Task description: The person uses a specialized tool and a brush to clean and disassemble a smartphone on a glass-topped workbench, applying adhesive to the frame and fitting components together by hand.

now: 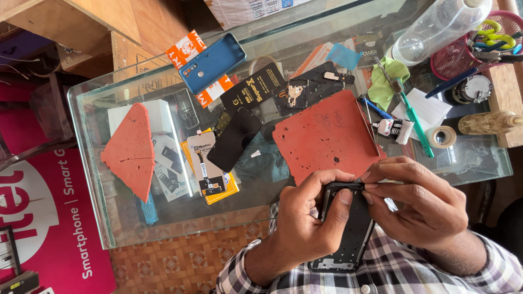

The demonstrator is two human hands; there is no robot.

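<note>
Both hands working a black phone frame (348,228), held below the near edge of the glass counter (109,179), over the lap. Left hand (305,218) is gripping the frame's left side, thumb pressing on its top edge. Right hand (425,201) is pinching the top right corner, fingertips closed together on it; can't tell if a small tool is in the pinch.

My read: keep the left grip firm along the frame's long side so it isn't twisting, and work the corner with small moves, not one hard pull. A thin frame like this probably flexes easily.

Room: red rubber mat (327,136) is sitting on the counter just above the frame, mostly bare, the best set-down spot. Right of the mat it's crowding up: green-handled brush (417,122), tape roll (441,136), small tube (396,129). Left of the mat, black back panel (234,139) and blue phone case (212,62).
</note>
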